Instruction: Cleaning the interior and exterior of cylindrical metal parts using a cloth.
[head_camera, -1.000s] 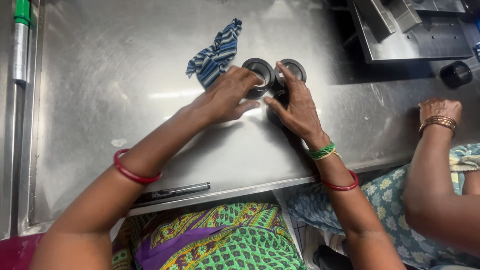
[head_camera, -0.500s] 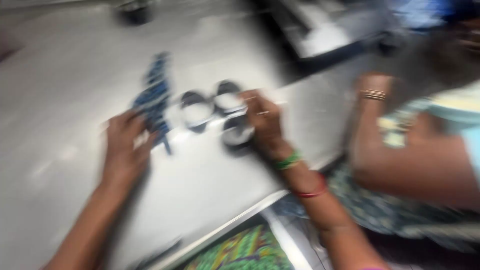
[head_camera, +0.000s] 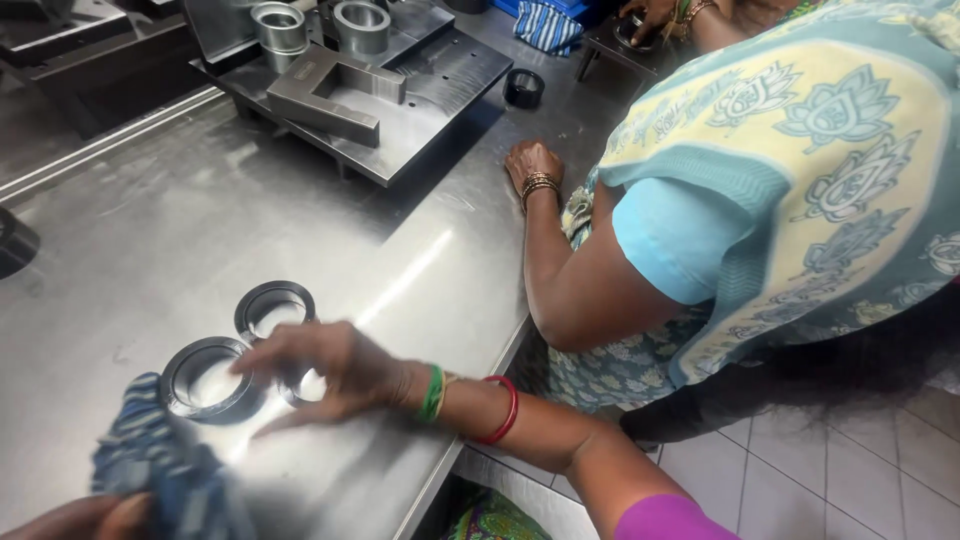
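Note:
Three dark metal rings lie flat on the steel table (head_camera: 150, 250). One ring (head_camera: 210, 378) is at the left and a second ring (head_camera: 275, 308) lies behind it. The third ring (head_camera: 308, 386) is mostly hidden under my right hand (head_camera: 335, 372), which rests over it with fingers spread, the fingertips touching the left ring's rim. At the bottom left corner, my left hand (head_camera: 85, 518) grips a blue striped cloth (head_camera: 165, 470) just in front of the rings; it is blurred.
A co-worker in a patterned top leans on the table's right edge, one hand (head_camera: 535, 163) flat on the steel. Behind stands a grey metal fixture (head_camera: 350, 90) with two steel cylinders, a small black ring (head_camera: 523, 88) and another blue cloth (head_camera: 548, 22). Tiled floor lies at the lower right.
The view has swung right, toward the co-worker. My left hand left the rings and took up the blue cloth. My right hand stays on the rings.

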